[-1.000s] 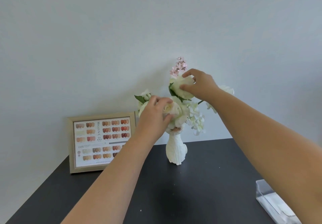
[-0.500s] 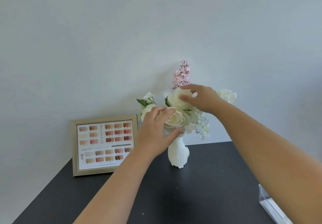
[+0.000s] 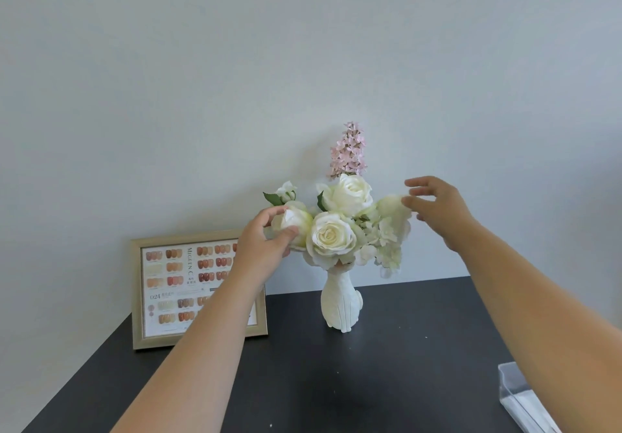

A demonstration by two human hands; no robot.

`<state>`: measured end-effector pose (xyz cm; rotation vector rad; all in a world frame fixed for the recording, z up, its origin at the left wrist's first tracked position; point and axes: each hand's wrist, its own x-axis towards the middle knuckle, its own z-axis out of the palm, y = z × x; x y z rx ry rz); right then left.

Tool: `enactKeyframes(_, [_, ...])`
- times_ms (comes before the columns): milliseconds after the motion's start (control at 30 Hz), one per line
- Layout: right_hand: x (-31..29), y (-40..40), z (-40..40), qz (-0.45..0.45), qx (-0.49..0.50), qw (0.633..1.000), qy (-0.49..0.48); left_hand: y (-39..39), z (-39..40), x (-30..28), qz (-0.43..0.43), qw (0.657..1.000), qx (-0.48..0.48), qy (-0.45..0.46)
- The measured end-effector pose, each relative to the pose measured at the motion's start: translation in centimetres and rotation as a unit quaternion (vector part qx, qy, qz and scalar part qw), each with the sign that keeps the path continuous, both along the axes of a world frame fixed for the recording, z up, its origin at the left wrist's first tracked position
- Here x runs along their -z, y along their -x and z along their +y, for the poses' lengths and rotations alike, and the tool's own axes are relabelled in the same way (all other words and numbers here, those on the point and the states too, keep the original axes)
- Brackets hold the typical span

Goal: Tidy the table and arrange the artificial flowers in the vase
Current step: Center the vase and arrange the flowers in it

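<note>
My right hand (image 3: 437, 212) has left the top cream fabric rose, fingers spread by the right-hand bloom; my left hand (image 3: 261, 247) pinches the left rosebud (image 3: 294, 222). Every artificial flower (image 3: 331, 235) stands in the white ribbed ceramic vase (image 3: 340, 304) on the black table (image 3: 387, 382); I judge only fluffing remains.

Flowers (image 3: 340, 223) in vase (image 3: 340, 308) on table (image 3: 387, 365); frame (image 3: 198, 289) left; box (image 3: 525, 399), possibly tissues, right-front.

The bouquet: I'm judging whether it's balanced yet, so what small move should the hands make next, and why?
Probably ease the right-side bloom inward. The right hand is open, fingertips at its petals, and that side droops wide of the white vase, while the left hand pinches the left rosebud, steadying the bunch.
</note>
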<state>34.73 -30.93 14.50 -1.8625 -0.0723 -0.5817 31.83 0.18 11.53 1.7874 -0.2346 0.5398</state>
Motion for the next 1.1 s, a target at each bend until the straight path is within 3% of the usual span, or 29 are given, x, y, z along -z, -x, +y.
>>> enactKeyframes(200, [-0.9, -0.7, 2.9, 0.039, -0.016, 0.987, 0.158, -1.4, -1.1, -1.1, -0.026, 0.993, -0.058, -0.101])
enactKeyframes(400, [0.5, -0.6, 3.6, 0.062, -0.019, 0.991, 0.115, -1.3, -1.9, -1.1, -0.044, 0.991, -0.052, -0.114])
enactKeyframes(567, [0.4, -0.2, 2.5, 0.057, -0.04, 0.993, 0.091, -1.0, -0.5, -1.2, -0.094, 0.974, -0.078, -0.191])
enactKeyframes(667, [0.8, -0.1, 2.1, 0.04, -0.036, 0.995, 0.079, -1.6, 1.9, -2.0, -0.079, 0.987, -0.125, -0.06])
enactKeyframes(767, [1.4, -0.2, 2.2, 0.048, -0.033, 0.995, 0.082, -3.0, 2.9, -2.2, 0.085, 0.993, -0.081, 0.017])
enactKeyframes(867, [1.9, 0.0, 2.7, 0.098, -0.094, 0.991, 0.019, -3.9, 1.9, -2.8, 0.223, 0.971, 0.04, 0.072])
enactKeyframes(967, [2.3, 0.1, 3.3, 0.134, -0.126, 0.983, -0.021, -5.3, 1.0, -4.3, 0.206, 0.973, 0.077, 0.072])
enactKeyframes(1100, [2.7, -0.1, 3.7, 0.11, -0.12, 0.986, -0.037, -7.1, 0.2, -6.1, 0.17, 0.983, 0.056, 0.04])
